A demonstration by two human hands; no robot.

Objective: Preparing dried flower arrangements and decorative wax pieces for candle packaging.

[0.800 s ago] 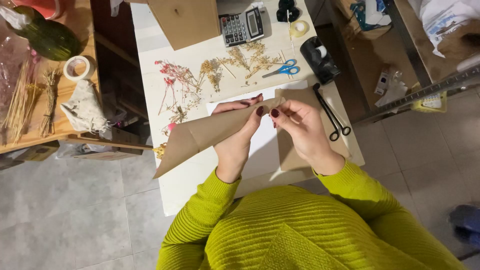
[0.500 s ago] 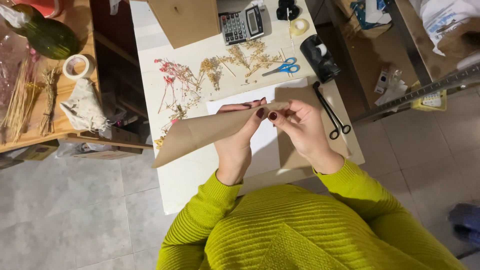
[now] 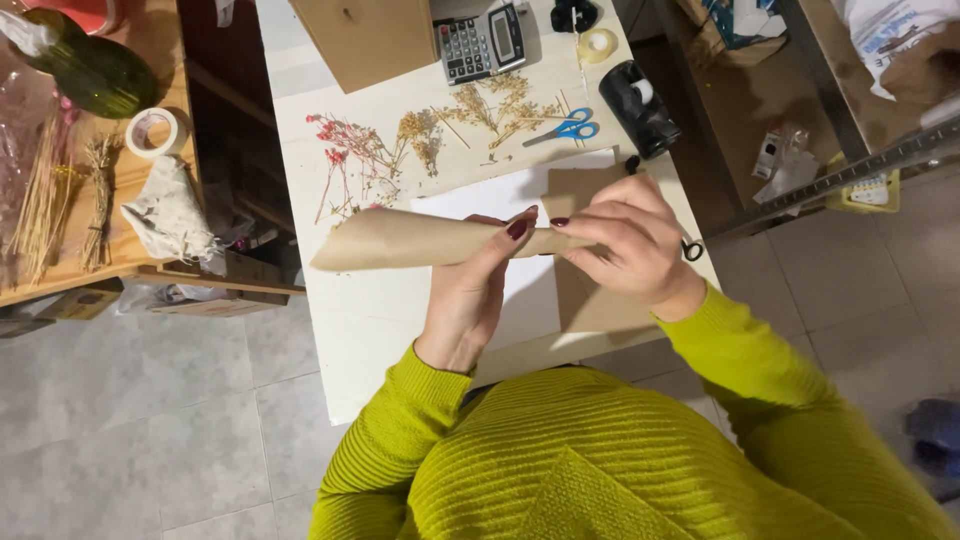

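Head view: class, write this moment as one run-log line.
left hand: grips brown paper cone | right hand: pinches cone's narrow end | cone: rolled, above white table | nearby: dried flowers, blue scissors

Beyond the fingers on the table [image 3: 350, 340]: dried flowers [image 3: 420, 140], blue scissors [image 3: 566, 128], calculator [image 3: 482, 42], black tape dispenser [image 3: 640, 106]; tape roll [image 3: 152, 132] far left.

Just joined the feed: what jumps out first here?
A rolled cone of brown kraft paper at the centre, held over the white table by the left hand and right hand. Behind it lie dried flower sprigs and blue-handled scissors.
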